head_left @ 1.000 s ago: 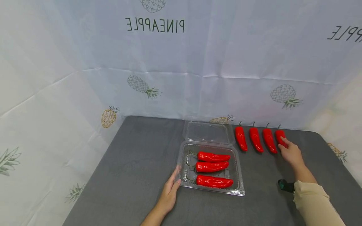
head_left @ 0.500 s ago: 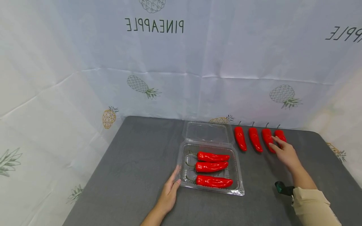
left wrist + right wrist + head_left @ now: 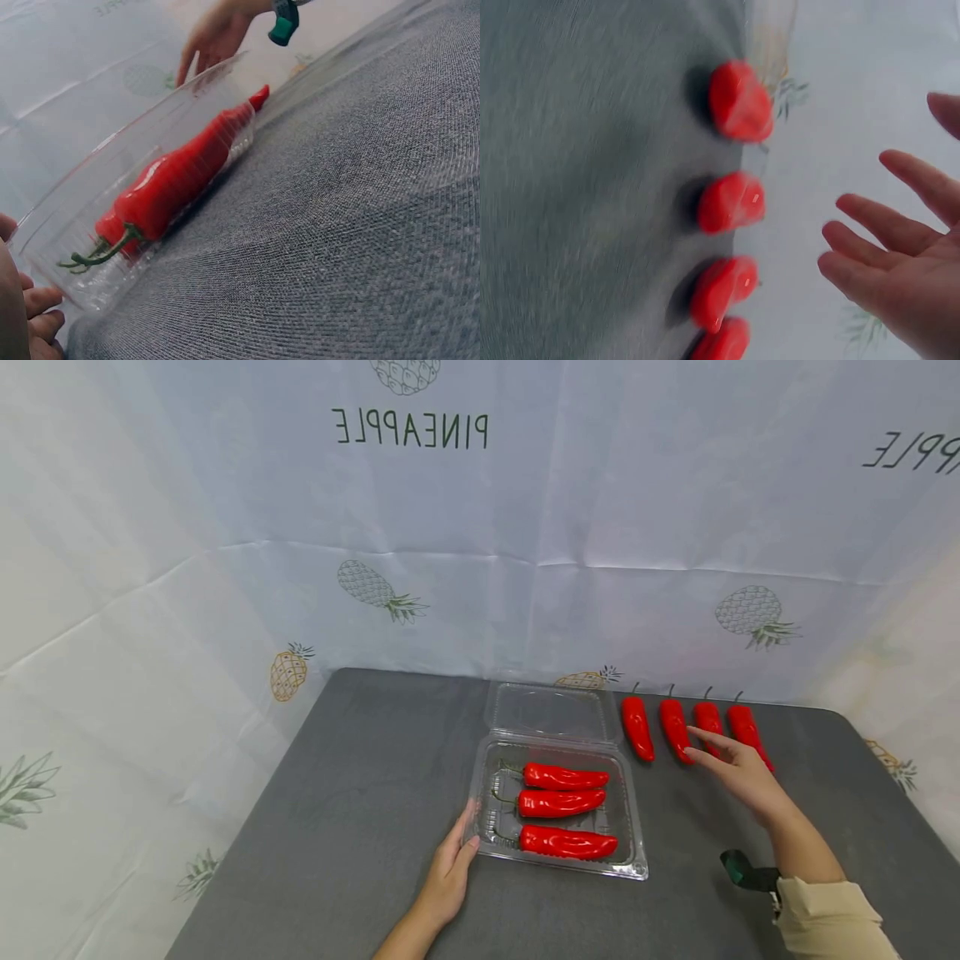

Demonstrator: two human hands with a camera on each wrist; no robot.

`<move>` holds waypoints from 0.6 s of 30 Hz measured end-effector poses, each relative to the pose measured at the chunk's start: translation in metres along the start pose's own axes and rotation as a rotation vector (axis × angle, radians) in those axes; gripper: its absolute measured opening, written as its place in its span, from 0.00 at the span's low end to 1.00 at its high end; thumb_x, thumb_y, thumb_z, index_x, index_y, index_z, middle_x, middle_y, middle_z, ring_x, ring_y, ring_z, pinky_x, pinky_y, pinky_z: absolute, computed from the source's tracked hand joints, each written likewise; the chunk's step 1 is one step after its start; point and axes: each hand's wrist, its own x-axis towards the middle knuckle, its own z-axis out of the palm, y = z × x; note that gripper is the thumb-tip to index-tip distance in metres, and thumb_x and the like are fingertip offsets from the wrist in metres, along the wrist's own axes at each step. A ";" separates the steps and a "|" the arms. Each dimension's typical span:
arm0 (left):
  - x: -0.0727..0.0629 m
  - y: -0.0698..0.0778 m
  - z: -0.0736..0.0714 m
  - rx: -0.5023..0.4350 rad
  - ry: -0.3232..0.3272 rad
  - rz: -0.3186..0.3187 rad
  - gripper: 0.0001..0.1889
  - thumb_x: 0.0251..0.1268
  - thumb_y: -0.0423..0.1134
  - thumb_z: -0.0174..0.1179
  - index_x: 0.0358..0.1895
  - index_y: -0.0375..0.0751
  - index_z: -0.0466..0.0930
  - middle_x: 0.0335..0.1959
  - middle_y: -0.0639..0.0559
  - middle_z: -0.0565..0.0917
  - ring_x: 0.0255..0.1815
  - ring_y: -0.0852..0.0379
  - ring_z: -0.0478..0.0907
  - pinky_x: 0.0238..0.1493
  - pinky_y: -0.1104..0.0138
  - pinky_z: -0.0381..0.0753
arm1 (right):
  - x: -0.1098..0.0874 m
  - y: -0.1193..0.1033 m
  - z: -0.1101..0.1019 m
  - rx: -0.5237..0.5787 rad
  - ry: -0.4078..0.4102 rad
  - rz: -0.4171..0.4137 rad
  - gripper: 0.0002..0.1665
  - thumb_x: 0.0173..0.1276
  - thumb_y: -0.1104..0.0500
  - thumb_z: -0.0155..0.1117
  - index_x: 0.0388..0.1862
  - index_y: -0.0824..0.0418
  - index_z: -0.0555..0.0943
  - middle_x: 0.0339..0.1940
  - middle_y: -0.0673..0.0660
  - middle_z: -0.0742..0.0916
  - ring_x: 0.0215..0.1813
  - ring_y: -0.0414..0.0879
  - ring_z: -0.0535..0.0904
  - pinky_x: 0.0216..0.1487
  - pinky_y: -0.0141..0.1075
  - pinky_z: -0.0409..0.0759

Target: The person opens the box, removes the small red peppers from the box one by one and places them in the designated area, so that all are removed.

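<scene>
My left hand holds the near left corner of a clear plastic clamshell container. In the left wrist view its fingers curl at the container's wall. Inside lie three red chili peppers, the nearest pepper a little apart from the other two. My right hand hovers with spread fingers over the row of red peppers on the right, its fingertips beside the second pepper from the left. It partly covers the third pepper. The right wrist view shows the palm holding nothing.
The container's lid is folded back toward the curtain. At the row's ends lie a left pepper and a right pepper. A white pineapple-print curtain hangs behind the grey table.
My right hand has moved left along the row, from the rightmost pepper past the third toward the second, carrying nothing. The left hand and container have stayed put.
</scene>
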 end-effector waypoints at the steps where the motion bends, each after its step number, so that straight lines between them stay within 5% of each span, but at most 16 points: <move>1: 0.000 0.000 0.000 0.000 0.001 0.002 0.26 0.73 0.35 0.42 0.71 0.34 0.54 0.71 0.37 0.59 0.70 0.69 0.51 0.64 0.86 0.47 | -0.001 -0.003 0.001 0.012 -0.008 -0.008 0.39 0.71 0.44 0.49 0.72 0.66 0.57 0.68 0.75 0.64 0.67 0.69 0.58 0.58 0.63 0.66; 12: 0.000 0.000 0.000 0.001 0.001 0.009 0.26 0.73 0.35 0.42 0.71 0.33 0.54 0.71 0.37 0.59 0.70 0.70 0.52 0.64 0.86 0.47 | -0.011 -0.026 0.024 -0.009 -0.109 -0.128 0.34 0.70 0.48 0.54 0.69 0.64 0.63 0.67 0.68 0.70 0.63 0.64 0.69 0.56 0.53 0.75; 18: 0.000 0.000 -0.001 -0.001 -0.001 0.003 0.26 0.73 0.35 0.42 0.70 0.30 0.54 0.71 0.37 0.59 0.71 0.68 0.52 0.64 0.86 0.47 | -0.013 -0.041 0.034 0.006 -0.178 -0.139 0.34 0.68 0.50 0.57 0.68 0.65 0.65 0.67 0.70 0.69 0.65 0.68 0.65 0.55 0.54 0.75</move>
